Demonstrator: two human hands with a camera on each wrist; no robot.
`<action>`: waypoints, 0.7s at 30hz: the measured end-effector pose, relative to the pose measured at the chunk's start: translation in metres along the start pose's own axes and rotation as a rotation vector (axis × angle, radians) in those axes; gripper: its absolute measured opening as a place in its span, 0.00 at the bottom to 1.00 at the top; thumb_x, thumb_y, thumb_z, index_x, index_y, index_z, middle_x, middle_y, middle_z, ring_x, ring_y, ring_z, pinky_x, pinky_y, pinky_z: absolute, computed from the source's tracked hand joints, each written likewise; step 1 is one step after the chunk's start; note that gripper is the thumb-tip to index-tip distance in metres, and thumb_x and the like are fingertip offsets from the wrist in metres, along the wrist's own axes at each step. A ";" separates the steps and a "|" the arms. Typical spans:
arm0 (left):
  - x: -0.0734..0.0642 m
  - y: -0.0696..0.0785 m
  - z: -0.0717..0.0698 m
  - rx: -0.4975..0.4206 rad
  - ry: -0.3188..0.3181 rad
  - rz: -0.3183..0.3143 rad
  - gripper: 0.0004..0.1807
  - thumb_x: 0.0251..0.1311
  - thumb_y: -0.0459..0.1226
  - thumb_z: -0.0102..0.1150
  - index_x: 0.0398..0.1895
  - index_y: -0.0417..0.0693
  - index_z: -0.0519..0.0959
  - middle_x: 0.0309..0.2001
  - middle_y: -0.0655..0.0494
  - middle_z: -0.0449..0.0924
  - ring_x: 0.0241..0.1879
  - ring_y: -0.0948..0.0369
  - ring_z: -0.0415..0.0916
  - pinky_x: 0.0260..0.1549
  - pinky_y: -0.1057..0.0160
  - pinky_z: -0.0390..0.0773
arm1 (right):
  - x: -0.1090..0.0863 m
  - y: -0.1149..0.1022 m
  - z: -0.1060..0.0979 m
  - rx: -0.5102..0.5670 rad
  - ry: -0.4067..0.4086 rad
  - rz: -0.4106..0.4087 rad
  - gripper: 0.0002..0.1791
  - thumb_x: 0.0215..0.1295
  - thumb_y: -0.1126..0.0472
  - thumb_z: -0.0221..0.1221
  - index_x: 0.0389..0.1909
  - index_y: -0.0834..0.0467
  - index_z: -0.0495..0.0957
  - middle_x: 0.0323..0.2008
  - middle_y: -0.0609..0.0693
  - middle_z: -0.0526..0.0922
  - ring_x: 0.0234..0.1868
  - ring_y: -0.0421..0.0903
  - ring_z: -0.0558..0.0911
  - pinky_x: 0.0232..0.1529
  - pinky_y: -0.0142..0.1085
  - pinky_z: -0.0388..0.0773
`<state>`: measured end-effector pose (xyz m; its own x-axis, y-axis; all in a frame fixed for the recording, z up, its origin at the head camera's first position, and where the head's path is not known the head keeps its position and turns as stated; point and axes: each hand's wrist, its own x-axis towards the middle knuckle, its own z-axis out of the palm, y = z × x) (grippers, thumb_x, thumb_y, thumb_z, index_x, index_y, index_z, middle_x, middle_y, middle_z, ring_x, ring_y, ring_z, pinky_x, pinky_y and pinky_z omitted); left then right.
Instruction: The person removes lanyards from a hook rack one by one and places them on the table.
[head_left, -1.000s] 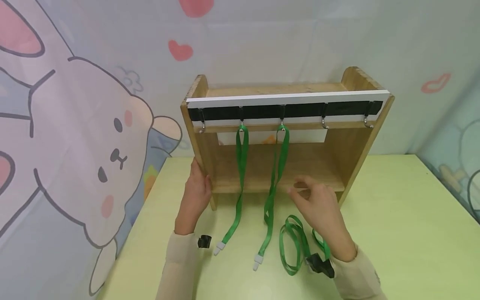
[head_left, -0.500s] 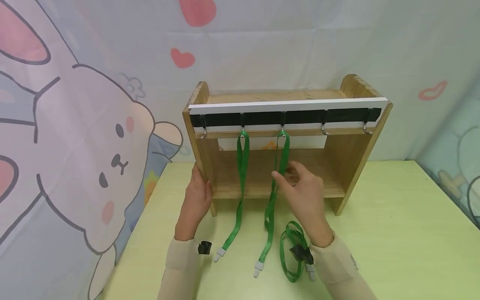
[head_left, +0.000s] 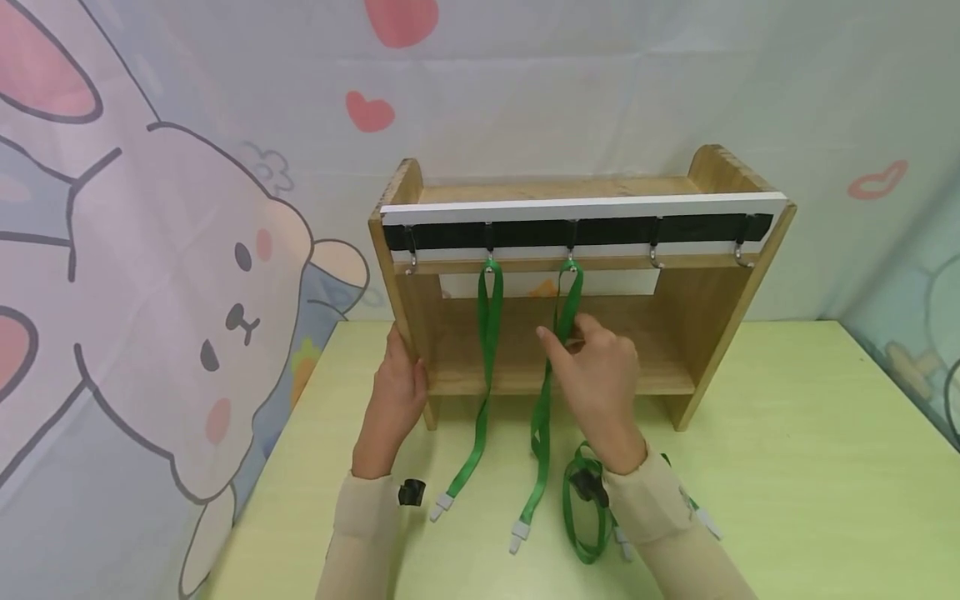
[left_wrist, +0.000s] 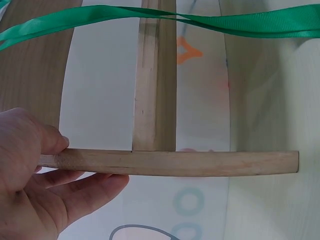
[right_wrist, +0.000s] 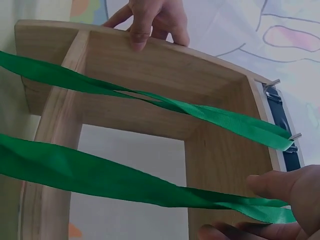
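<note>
My left hand [head_left: 393,387] grips the left side panel of a wooden shelf [head_left: 487,379]; in the left wrist view, thumb and fingers [left_wrist: 100,192] lie on opposite sides of the board. One green lanyard [head_left: 491,321] hangs from the second hook from the left. Another green lanyard [head_left: 542,425] hangs from the middle hook, its grey clip lying on the table. Around this second strap is my right hand [head_left: 600,375]. The strap passes between its thumb [right_wrist: 272,184] and fingers, which stand apart in the right wrist view.
A white rail [head_left: 615,204] with a black strip spans the shelf front. Bare hooks hang at the far left [head_left: 411,265] and on the right [head_left: 656,257]. A coiled green lanyard [head_left: 568,521] lies on the table [head_left: 810,467], and a grey clip [head_left: 707,523] shows beside the right sleeve.
My right hand has moved left and slightly up, from beside the middle-hook lanyard to around it. The left hand keeps its place on the shelf panel.
</note>
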<state>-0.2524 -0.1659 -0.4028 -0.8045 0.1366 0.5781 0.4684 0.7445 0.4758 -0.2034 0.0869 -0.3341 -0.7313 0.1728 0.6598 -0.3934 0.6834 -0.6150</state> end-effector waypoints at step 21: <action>0.000 -0.001 0.001 -0.018 0.019 0.037 0.34 0.71 0.24 0.49 0.75 0.31 0.45 0.62 0.25 0.65 0.57 0.32 0.74 0.50 0.37 0.78 | 0.004 0.003 0.001 0.256 0.006 -0.015 0.07 0.69 0.70 0.61 0.33 0.69 0.85 0.30 0.61 0.88 0.28 0.55 0.88 0.30 0.49 0.85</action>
<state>-0.2536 -0.1660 -0.4041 -0.7797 0.1515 0.6075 0.5040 0.7275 0.4655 -0.2082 0.0890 -0.3342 -0.7214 0.1690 0.6716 -0.5325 0.4845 -0.6940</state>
